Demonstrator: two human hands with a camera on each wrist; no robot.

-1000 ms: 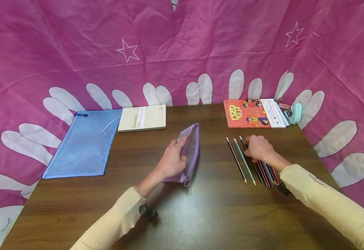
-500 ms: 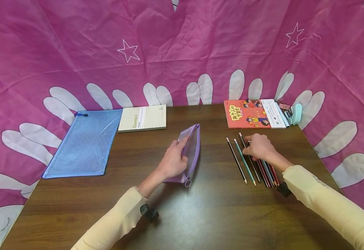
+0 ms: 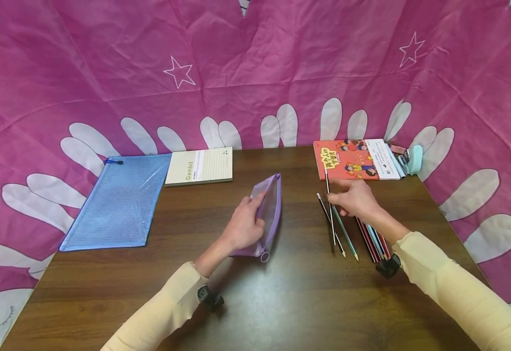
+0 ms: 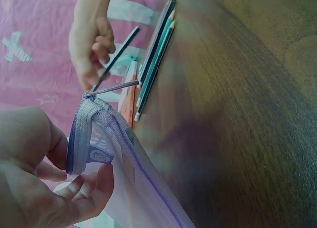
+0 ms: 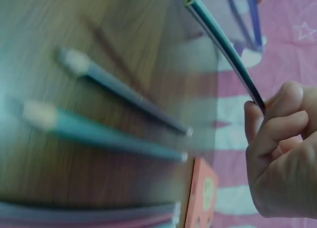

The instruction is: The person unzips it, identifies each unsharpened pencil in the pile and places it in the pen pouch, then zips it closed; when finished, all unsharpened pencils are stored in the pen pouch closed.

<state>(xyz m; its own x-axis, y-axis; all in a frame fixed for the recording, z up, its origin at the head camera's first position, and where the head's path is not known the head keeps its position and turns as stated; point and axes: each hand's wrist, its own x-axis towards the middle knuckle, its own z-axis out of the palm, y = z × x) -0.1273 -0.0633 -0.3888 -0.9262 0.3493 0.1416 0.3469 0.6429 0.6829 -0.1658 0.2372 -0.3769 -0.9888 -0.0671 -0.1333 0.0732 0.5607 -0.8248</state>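
Observation:
In the head view my left hand point(image 3: 243, 225) grips a purple mesh pencil pouch point(image 3: 272, 214), whose zipped mouth gapes toward the right. The left wrist view shows thumb and fingers pinching the pouch point(image 4: 143, 188) near its inner tag. My right hand point(image 3: 355, 199) pinches a dark striped pencil point(image 5: 225, 47) near one end, raised off the table. Below it lie a black pencil point(image 3: 340, 245) and a teal pencil point(image 3: 347, 236), side by side. Several more pencils point(image 3: 371, 240) lie bunched under the right wrist, partly hidden.
On the brown table point(image 3: 282, 302) a blue mesh zip folder point(image 3: 115, 204) lies at left, beside a cream notebook point(image 3: 200, 166). At the back right are a red picture book point(image 3: 347, 161) and a mint-coloured object point(image 3: 415, 158). Pink cloth point(image 3: 255, 63) hangs behind.
My right hand has lifted the dark pencil off the table and carried it left, over the two separate pencils. The left hand and the pouch have stayed nearly still.

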